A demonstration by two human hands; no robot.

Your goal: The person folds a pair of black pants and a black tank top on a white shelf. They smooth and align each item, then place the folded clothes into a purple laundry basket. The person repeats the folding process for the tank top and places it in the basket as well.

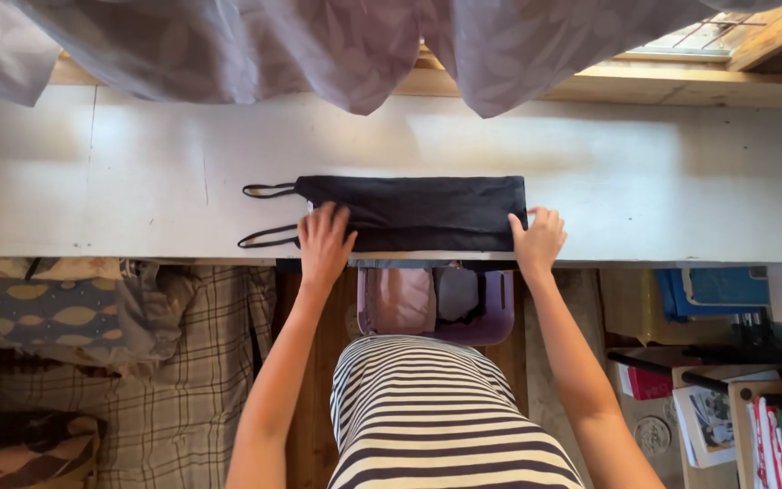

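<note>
Head view only. Dark garment point(414, 214) with thin straps lies folded into a long strip on the white bench point(644, 181), near edge of the strip close to the bench's front edge.

Left hand point(323, 243): fingers spread, flat, pressing down on the strap end of the garment. Nothing gripped. Two strap loops point(269, 214) stick out just past the fingertips, away from the body of the cloth.

Right hand point(538, 239): fingers curled over the other end's near corner; looks like a light pinch on the cloth, thumb side hidden, so can't tell for sure whether it's a grip or just pressure.

Between the wrists, below the bench edge: lilac basket point(486, 321) holding pale clothes. Person's striped dress point(436, 417) nearer still. Beyond the fingertips, patterned curtain point(255, 45) hangs over the far side of the bench. Plaid bedding point(183, 362) off to the left of the left arm, books and boxes point(726, 398) right of the right arm.

Judgement on doing this step well: keep the left palm flat as the anchor, pull the right end taut so the strip lies without wrinkles, line up the long edges before any further fold, and tuck the straps in over the cloth so they don't trail out.
</note>
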